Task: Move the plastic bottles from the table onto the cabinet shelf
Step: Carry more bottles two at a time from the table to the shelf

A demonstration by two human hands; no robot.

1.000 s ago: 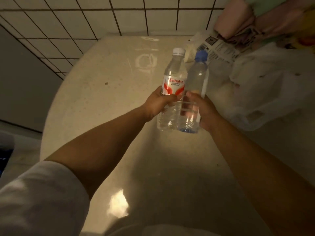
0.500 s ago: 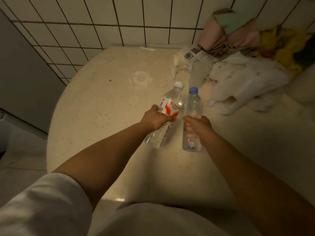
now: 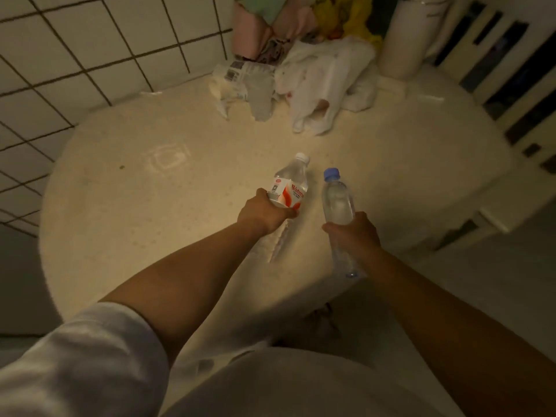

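My left hand [image 3: 264,214] grips a clear plastic bottle with a white cap and a red-and-white label [image 3: 290,189], tilted with its cap pointing away from me. A second clear bottle with a blue cap and no label [image 3: 336,200] is held in my right hand [image 3: 353,234] around its middle, its base toward me. Both bottles are lifted above the round cream table [image 3: 150,191], a short gap apart. No cabinet shelf can be made out for certain.
At the table's far side lie crumpled white plastic bags [image 3: 328,82], a torn paper package [image 3: 240,76] and coloured cloth [image 3: 270,25]. A white cylinder [image 3: 406,34] stands at the back right. A tiled wall [image 3: 90,40] is to the left, cream slatted furniture [image 3: 496,70] to the right.
Both hands have drawn the bottles back toward me and slightly apart. The view has swung right, bringing the white cylinder and the slatted furniture into sight.
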